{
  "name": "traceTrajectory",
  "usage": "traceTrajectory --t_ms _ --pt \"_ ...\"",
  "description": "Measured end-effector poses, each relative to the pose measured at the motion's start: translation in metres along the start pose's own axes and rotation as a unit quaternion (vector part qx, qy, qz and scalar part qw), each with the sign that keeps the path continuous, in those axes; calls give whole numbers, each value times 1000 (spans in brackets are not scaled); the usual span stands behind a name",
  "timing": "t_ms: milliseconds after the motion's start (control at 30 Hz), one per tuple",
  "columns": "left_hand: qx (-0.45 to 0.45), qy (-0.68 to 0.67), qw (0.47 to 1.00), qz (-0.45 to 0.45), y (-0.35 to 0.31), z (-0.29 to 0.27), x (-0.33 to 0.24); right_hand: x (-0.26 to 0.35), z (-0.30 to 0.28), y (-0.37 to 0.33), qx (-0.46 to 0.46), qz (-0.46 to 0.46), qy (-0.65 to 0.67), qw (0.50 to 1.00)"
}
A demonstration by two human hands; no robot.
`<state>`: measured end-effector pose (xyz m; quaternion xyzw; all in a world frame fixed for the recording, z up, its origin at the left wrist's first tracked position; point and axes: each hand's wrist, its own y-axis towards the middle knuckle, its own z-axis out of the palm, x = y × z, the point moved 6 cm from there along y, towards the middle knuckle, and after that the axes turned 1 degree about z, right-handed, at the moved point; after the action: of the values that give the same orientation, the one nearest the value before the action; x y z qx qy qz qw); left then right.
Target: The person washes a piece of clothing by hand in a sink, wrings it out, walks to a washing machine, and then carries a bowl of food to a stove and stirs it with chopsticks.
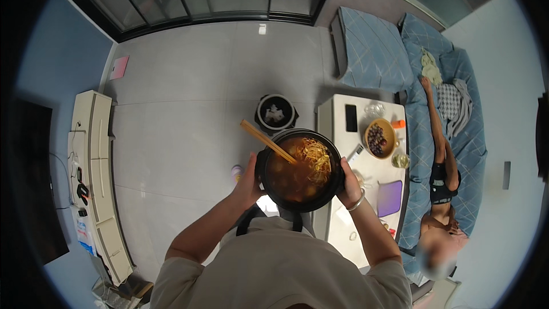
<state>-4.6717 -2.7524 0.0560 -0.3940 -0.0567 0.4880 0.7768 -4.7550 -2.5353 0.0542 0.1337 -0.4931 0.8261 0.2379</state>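
Observation:
A black two-handled pot (297,208) is held up in front of my body, level, with reddish-brown soup (286,178) inside. Thin pale strands, like enoki mushrooms or sprouts (315,157), float on its right side. A pair of wooden chopsticks (264,139) leans over the upper left rim, tips in the soup. My left hand (248,184) is closed on the left handle. On the opposite handle my right hand (350,185), with a bracelet at the wrist, grips too. Both handles are mostly covered by my fingers.
Just beyond the pot stands a black trash bin (261,117). To the right, a white coffee table (327,129) bears a phone (351,118), a bowl of grapes (391,131) and a purple item (390,199). A person (439,180) lies on the blue sofa (374,51). Left is a low cabinet (102,174).

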Motion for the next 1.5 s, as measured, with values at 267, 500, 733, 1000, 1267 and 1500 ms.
traceTrajectory --t_ms 267,500,733,1000,1267,1500 --pt "-58 41 997 34 -14 -69 -177 6 177 108 76 8 -17 997" --pt "-51 37 997 35 32 -81 -315 50 268 209 73 21 3 997" --pt "-9 52 997 59 133 -33 -444 144 316 304 74 -41 53 995" --pt "36 134 990 -33 305 34 -575 277 335 398 29 -102 124 987" --pt "102 252 958 -87 495 136 -690 421 337 510 -54 -167 163 971" --pt "14 381 911 -157 651 222 -782 566 343 589 -63 -203 211 954"
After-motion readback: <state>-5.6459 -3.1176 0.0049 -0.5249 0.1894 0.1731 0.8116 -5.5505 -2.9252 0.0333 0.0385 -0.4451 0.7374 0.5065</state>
